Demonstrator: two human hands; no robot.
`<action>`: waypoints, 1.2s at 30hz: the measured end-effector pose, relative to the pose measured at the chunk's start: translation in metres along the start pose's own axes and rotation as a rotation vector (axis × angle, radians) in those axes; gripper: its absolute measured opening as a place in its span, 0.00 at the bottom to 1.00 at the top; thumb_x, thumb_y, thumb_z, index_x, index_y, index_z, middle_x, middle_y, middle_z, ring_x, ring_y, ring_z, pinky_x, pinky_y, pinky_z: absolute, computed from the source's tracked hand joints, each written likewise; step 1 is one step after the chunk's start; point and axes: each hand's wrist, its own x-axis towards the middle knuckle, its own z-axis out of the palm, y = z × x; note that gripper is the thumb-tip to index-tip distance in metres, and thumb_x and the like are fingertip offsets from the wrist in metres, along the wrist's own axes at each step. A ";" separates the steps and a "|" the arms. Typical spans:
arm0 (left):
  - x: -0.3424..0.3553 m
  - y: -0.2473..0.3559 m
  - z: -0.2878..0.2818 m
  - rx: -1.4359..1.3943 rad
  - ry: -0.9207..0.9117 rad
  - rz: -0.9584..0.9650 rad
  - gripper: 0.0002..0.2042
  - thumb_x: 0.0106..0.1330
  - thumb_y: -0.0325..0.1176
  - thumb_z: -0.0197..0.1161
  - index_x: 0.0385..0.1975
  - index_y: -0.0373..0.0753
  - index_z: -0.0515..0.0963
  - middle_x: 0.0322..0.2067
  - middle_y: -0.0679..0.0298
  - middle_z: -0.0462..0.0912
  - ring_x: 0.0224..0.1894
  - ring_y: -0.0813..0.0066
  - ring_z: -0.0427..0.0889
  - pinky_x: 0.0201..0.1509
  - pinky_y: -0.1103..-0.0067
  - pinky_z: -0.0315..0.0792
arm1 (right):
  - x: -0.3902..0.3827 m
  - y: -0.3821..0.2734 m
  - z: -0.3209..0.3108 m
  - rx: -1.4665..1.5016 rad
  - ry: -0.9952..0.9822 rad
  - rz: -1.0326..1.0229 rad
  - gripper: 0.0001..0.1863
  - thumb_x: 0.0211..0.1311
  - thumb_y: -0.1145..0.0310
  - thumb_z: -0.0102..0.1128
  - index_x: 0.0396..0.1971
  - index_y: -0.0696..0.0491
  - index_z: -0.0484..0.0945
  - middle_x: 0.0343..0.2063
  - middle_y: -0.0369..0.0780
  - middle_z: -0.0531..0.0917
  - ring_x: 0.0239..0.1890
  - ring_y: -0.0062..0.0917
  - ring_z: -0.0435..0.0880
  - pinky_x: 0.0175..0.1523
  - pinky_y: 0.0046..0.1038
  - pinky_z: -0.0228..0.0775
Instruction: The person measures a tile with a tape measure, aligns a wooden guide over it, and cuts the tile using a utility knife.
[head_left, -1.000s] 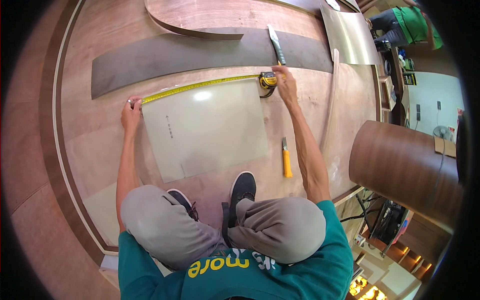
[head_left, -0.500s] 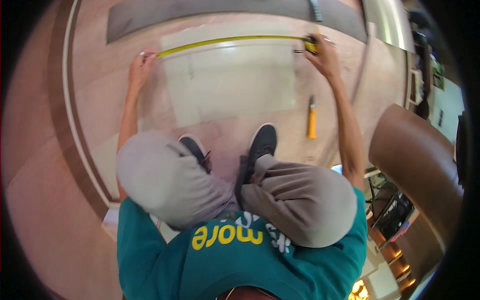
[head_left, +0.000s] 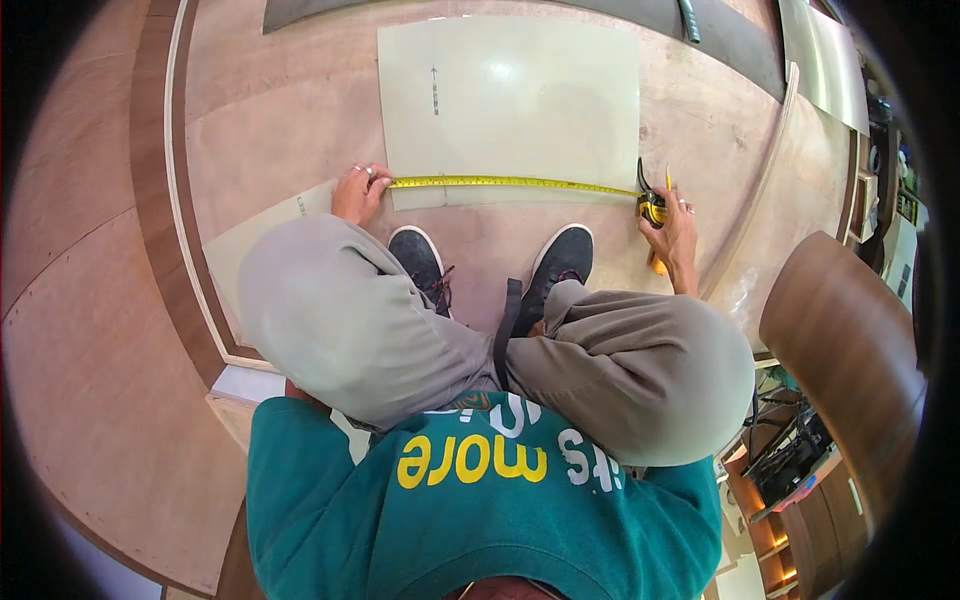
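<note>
A pale cream sheet lies on the wooden surface in front of my shoes. The yellow blade of a tape measure stretches across it, close to its near edge. At the sheet's left side, my left hand pinches the free end of the blade. My right hand grips the black and yellow case just past the right edge. A thin yellow stick, perhaps a pencil, rises by the right fingers. Partly hidden under that hand is the orange handle of a cutter.
A dark grey strip curves along the far side, with a short dark bar on it. Another pale piece lies by my left knee. Raised trim borders the left; a wooden strip runs along the right.
Both hands have brought the stretched tape measure from the sheet's far part toward its near edge, closer to my shoes. The cutter, fully visible before, is now partly behind my right hand.
</note>
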 end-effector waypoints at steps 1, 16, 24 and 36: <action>0.000 0.002 0.003 0.001 -0.017 0.005 0.07 0.61 0.34 0.60 0.34 0.41 0.81 0.33 0.60 0.80 0.38 0.62 0.79 0.43 0.69 0.71 | -0.001 0.005 0.000 -0.014 0.010 -0.012 0.28 0.40 0.65 0.65 0.48 0.48 0.73 0.44 0.45 0.78 0.45 0.45 0.74 0.52 0.40 0.67; -0.005 0.015 0.011 -0.063 0.020 -0.002 0.06 0.61 0.36 0.60 0.32 0.44 0.81 0.28 0.63 0.79 0.33 0.68 0.78 0.40 0.71 0.70 | 0.009 0.015 0.006 -0.148 0.100 -0.021 0.29 0.41 0.65 0.67 0.49 0.46 0.72 0.45 0.42 0.79 0.45 0.42 0.77 0.47 0.43 0.70; -0.006 0.003 0.014 -0.056 0.004 -0.055 0.06 0.61 0.36 0.60 0.33 0.46 0.81 0.28 0.64 0.79 0.32 0.68 0.78 0.40 0.71 0.70 | 0.010 0.007 -0.013 -0.150 0.089 -0.029 0.29 0.44 0.64 0.65 0.51 0.48 0.70 0.42 0.41 0.79 0.46 0.40 0.76 0.47 0.42 0.69; -0.005 0.000 0.015 -0.049 -0.029 -0.006 0.07 0.60 0.36 0.60 0.33 0.44 0.81 0.29 0.62 0.79 0.35 0.66 0.77 0.41 0.70 0.69 | -0.001 -0.003 0.011 0.595 0.027 0.030 0.08 0.66 0.66 0.53 0.37 0.53 0.79 0.24 0.39 0.81 0.25 0.24 0.78 0.32 0.25 0.69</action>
